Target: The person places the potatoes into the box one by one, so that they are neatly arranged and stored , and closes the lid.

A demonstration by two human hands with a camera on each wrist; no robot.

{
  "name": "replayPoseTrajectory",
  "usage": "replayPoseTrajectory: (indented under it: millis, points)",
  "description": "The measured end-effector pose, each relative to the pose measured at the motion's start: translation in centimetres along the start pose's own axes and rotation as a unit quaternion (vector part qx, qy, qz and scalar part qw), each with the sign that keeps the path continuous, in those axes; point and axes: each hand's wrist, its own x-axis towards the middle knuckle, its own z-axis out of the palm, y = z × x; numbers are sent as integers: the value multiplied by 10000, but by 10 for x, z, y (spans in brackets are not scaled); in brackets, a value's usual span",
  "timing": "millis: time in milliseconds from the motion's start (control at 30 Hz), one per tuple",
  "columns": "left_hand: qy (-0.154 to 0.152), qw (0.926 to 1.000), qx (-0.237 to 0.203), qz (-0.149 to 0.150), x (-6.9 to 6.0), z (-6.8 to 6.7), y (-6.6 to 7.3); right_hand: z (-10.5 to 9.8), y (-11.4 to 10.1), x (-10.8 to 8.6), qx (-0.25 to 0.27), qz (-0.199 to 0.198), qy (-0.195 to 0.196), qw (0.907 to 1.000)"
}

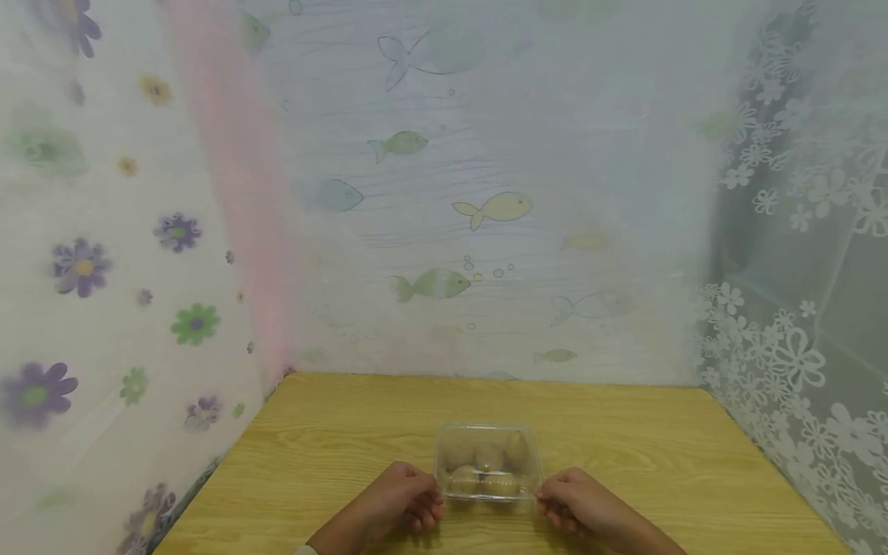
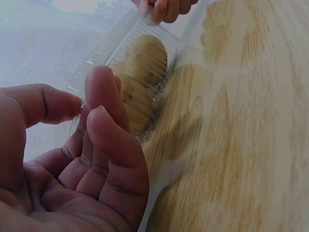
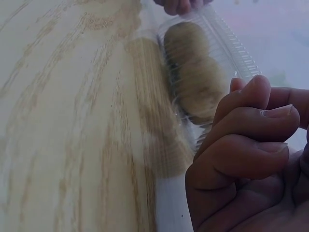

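Observation:
A clear plastic box (image 1: pixel 486 497) with its lid down sits near the front of the table, with several brownish potatoes (image 1: pixel 489 456) inside. My left hand (image 1: pixel 404 497) pinches its front left corner between thumb and forefinger, the other fingers curled below. At the front right corner, my right hand (image 1: pixel 581 501) pinches the rim in the same way. The left wrist view shows the ribbed box edge (image 2: pixel 79 79) at the left thumb tip. In the right wrist view, the right fingers (image 3: pixel 241 154) partly cover the near end of the box.
The wood-grain table (image 1: pixel 333 416) stretches around the box on all sides. A fish-patterned curtain (image 1: pixel 486 324) hangs along its back edge. Flowered sheeting (image 1: pixel 125 308) borders the left side, and a translucent sheet with white flowers (image 1: pixel 791 362) borders the right.

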Motion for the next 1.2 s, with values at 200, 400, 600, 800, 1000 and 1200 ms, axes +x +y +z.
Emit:
replayPoseTrajectory:
  millis: [200,400,600,800,1000,1200]
  points:
    - [1,10000,-33,32,1,-1,-3,2,-2,-1,-9,13,46,10000]
    - [137,9997,72,182,3,-1,0,4,-4,0,34,-74,139,9999]
    - [211,9996,47,194,6,-1,-1,5,-3,1,123,-35,200,9997]
    - [263,9996,32,119,9,1,-2,4,0,2,137,-5,232,9996]
    - [228,9992,300,129,5,-4,0,-2,-2,-3,91,172,134,9997]
    - [344,9957,831,202,-1,-24,14,-16,-18,-9,-264,360,308,9985]
